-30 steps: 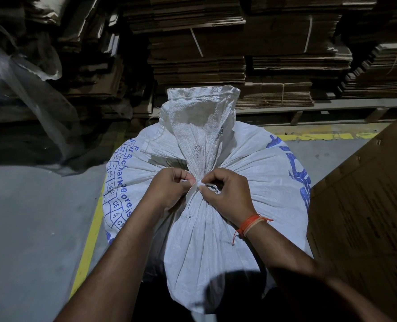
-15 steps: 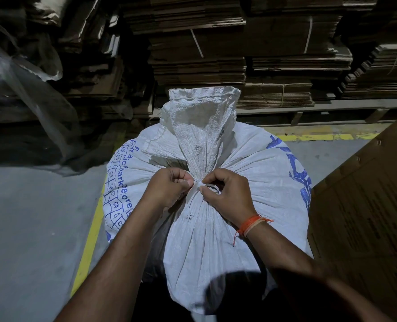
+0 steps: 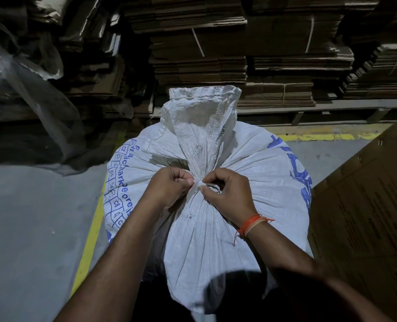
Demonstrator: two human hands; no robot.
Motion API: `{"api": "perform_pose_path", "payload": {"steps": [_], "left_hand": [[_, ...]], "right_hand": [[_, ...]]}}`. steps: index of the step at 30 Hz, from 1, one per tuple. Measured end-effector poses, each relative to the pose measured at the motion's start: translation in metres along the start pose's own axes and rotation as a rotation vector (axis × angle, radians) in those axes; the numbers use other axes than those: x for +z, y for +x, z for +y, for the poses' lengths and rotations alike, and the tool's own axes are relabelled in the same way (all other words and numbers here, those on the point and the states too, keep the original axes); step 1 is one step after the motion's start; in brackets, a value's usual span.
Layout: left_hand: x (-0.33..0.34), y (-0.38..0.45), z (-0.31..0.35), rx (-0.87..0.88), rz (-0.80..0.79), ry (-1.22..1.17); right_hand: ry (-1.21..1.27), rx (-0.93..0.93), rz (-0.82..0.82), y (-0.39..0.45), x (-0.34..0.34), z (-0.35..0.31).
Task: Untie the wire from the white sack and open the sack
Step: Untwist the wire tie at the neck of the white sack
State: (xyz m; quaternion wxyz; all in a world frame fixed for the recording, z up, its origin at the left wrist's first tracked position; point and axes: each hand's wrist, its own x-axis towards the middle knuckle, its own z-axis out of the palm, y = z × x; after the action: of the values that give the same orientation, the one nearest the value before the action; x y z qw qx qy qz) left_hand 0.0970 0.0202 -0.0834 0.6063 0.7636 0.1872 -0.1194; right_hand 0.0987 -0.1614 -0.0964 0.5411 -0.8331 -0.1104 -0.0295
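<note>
Sack: we have the white sack [image 3: 216,228] standing full, right in front of us in the middle of the view, its neck gathered tight and the loose top fanning up on the far side.
Tie: the wire [image 3: 212,187] loops round the neck, and its pale end sits between our two hands.
Left hand: our left hand [image 3: 167,190] curls in just left of the knot, thumb and forefinger pinching the tie's end.
Right hand: our right hand [image 3: 225,194] curls in from the right, fingertips nipping the wire at the knot; an orange thread band [image 3: 251,225] sits on that wrist.
Floor: grey floor [image 3: 30,228] to the left, with a yellow line [image 3: 90,233] running past the sack.
Far side: stacks of flat cardboard [image 3: 199,43] fill the far wall.
Right: a brown carton [image 3: 367,217] stands just beside the sack.
Left, far: clear plastic sheet [image 3: 30,89] hangs over the stacks.
</note>
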Motion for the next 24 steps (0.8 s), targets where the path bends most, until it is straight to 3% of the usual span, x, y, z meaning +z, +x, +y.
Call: {"api": "perform_pose_path", "payload": {"steps": [24], "left_hand": [[0.0014, 0.0008, 0.0002, -0.007, 0.011, 0.034]], "right_hand": [[0.001, 0.014, -0.002, -0.0002, -0.0004, -0.0017]]}}
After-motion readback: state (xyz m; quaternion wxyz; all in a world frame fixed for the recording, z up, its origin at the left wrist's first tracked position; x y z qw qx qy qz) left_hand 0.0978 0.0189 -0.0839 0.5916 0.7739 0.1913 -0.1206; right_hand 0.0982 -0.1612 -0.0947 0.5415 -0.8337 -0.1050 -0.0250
